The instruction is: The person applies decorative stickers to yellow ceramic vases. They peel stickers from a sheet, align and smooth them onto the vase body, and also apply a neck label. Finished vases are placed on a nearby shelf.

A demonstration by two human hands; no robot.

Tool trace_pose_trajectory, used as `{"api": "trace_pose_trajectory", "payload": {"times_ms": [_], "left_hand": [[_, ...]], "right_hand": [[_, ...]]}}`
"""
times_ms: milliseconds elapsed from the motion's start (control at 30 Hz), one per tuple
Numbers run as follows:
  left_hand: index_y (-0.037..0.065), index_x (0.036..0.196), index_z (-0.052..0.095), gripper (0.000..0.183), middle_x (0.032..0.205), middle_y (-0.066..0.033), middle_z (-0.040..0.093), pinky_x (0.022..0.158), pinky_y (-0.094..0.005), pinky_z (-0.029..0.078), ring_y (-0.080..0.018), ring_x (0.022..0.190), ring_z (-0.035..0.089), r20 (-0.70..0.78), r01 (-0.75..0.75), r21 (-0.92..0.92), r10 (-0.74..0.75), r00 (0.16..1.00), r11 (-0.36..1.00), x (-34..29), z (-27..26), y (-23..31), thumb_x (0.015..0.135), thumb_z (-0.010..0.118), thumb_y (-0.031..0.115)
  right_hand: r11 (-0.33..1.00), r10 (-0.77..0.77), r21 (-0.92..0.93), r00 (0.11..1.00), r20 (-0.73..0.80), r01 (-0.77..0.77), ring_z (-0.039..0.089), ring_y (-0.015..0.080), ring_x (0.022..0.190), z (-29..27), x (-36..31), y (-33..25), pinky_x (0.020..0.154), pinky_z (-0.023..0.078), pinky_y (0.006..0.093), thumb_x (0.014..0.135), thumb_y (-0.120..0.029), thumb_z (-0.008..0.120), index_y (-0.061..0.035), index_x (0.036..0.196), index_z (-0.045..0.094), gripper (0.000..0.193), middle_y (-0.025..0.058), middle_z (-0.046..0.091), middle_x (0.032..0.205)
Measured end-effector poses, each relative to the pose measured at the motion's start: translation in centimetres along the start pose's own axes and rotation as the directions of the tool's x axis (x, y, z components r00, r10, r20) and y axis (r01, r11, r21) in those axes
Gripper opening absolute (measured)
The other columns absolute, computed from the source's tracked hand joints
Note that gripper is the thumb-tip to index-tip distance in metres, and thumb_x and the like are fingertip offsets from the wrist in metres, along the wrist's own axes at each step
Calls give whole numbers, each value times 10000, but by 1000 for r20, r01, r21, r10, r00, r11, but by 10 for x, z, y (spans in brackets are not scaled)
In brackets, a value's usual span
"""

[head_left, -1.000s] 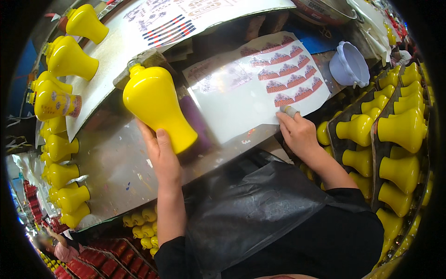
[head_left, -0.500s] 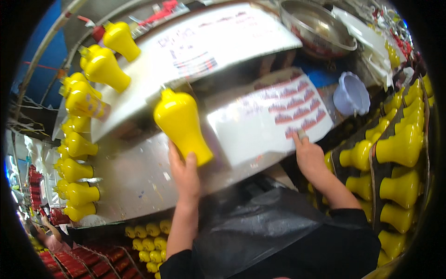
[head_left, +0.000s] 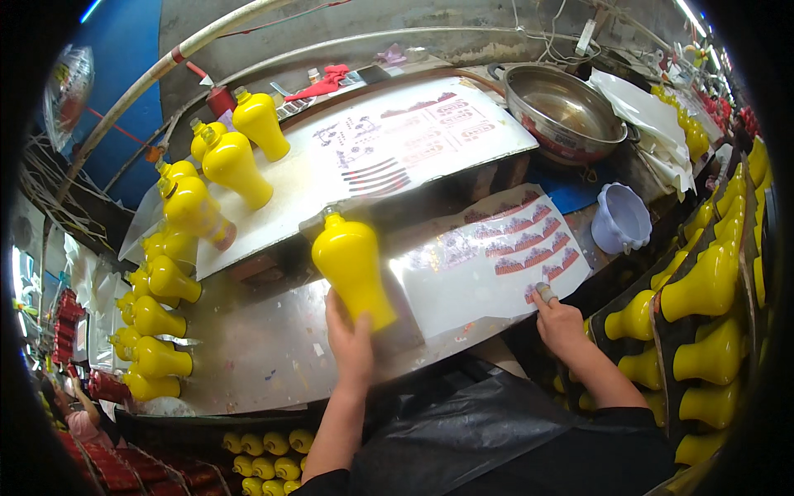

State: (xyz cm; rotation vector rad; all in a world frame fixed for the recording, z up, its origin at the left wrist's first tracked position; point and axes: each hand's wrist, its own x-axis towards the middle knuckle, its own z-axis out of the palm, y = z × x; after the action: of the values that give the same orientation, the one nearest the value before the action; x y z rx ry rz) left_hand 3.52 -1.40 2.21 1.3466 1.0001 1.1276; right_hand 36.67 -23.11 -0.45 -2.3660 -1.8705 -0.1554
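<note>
My left hand (head_left: 349, 339) is wrapped round the lower part of a glossy yellow vase-shaped bottle (head_left: 351, 264), which tilts with its narrow neck pointing away from me. Right of it, a white sheet (head_left: 463, 302) bears rows of red-and-purple printed decals (head_left: 517, 244). My right hand (head_left: 564, 326) is at the sheet's near right part, fingers drawn together. A pale finger cover sits on one fingertip, which presses on a small decal (head_left: 530, 293); the thumb is mostly hidden. Both the bottle and the sheet are over the metal worktop (head_left: 273, 347).
Several yellow bottles (head_left: 165, 357) line the left side. A raised white board (head_left: 289, 198) with printed pieces lies beyond. At the back right are a metal pan (head_left: 566, 107) and a lilac bucket (head_left: 620, 219). Racks of yellow bottles (head_left: 707, 285) stand close on my right.
The view has tilted up, so everything sits lower in the picture and more of the back wall shows. My left hand still grips the bottle; my right fingertips stay at the decal.
</note>
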Motion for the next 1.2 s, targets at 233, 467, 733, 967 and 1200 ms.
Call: {"api": "trace_pose_trajectory", "payload": {"times_ms": [233,467,733,967,1200], "left_hand": [[-13,1584,307,665,1572,-199,414,1204,-433,349,-321,1454,423,-58,57,-28,-59,997,998,-4,6,13,983,574,88],[5,1374,539,393,1358,-131,542,1121,-375,404,-254,1250,540,78,-527,444,555,828,725,-18,19,37,991,612,55],[54,1053,668,389,1079,-156,622,910,-446,490,-365,1040,609,472,-704,402,526,707,585,-24,102,65,730,867,139],[73,1017,660,330,1014,-134,647,839,-451,506,-358,968,629,347,-668,495,578,738,556,-20,97,65,732,823,112],[-21,1023,738,128,967,-77,709,706,-281,544,-130,817,676,173,-382,286,345,923,879,-37,49,69,896,751,-8]], "right_hand": [[984,-80,132,954,-290,123,664,318,638,4,-4,24,603,553,419,824,-146,805,-98,994,783,178,111,653,762],[540,453,798,892,-10,-266,580,44,653,-17,21,14,597,460,246,890,-125,748,33,898,766,160,-8,685,711],[-137,222,950,926,305,-280,626,106,512,-83,44,-73,482,484,225,1044,-165,608,61,1210,706,296,39,673,733],[187,41,980,997,60,-67,669,183,880,-99,48,-116,801,533,309,1015,-147,598,52,1311,673,365,168,692,1085],[277,-181,961,982,60,-8,557,36,673,-101,87,-128,599,483,207,924,-77,671,21,1476,537,576,100,639,1227]]}}
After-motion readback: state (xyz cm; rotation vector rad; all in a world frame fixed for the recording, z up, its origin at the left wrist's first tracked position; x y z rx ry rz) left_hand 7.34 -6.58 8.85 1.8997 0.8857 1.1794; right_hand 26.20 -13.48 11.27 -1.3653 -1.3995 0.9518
